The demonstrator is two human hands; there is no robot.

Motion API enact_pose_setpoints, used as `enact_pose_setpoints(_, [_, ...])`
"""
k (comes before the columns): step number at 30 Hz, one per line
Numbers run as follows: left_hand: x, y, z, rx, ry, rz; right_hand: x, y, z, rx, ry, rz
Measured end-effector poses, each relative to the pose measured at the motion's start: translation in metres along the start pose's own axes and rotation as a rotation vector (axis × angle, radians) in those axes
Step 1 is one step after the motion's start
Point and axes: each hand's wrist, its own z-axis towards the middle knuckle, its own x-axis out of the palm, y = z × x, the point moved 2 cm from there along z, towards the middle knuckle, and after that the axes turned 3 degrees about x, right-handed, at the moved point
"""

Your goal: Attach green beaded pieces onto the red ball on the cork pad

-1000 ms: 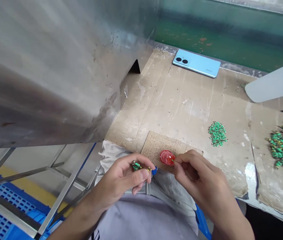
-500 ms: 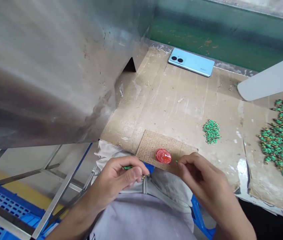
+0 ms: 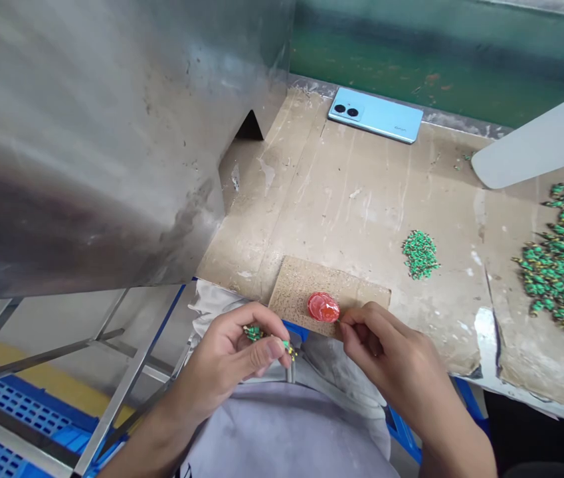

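My left hand [image 3: 239, 348] is closed near the table's front edge, holding a few small green pieces [image 3: 253, 331] in its palm and pinching one between thumb and forefinger. My right hand [image 3: 391, 355] is closed in a pinch, its fingertips touching the right side of a red blob [image 3: 323, 307]; what it pinches is too small to name. The red blob sits on a small brown cork-like pad [image 3: 306, 292] at the table edge.
A small heap of green pieces [image 3: 420, 253] lies mid-table and a large heap [image 3: 563, 265] at the right. A light blue phone [image 3: 376, 115] lies at the back. A big metal housing [image 3: 112, 133] stands left, a white blade-like part [image 3: 535, 149] at the right.
My right hand's pinch has moved back left onto the red blob after drawing away from it. My left hand stays closed on the green pieces.
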Motion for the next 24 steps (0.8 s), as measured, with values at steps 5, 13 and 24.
enact_pose_setpoints(5, [-0.001,-0.002,0.000,0.067,-0.038,0.062,0.003,0.000,0.001,-0.003,-0.012,-0.035])
enact_pose_setpoints(13, [0.002,-0.004,-0.001,0.054,-0.076,0.055,0.000,0.000,0.000,0.044,-0.024,0.037])
enact_pose_setpoints(24, [0.016,-0.005,0.003,0.116,-0.048,0.020,-0.010,0.012,-0.014,0.097,-0.245,0.450])
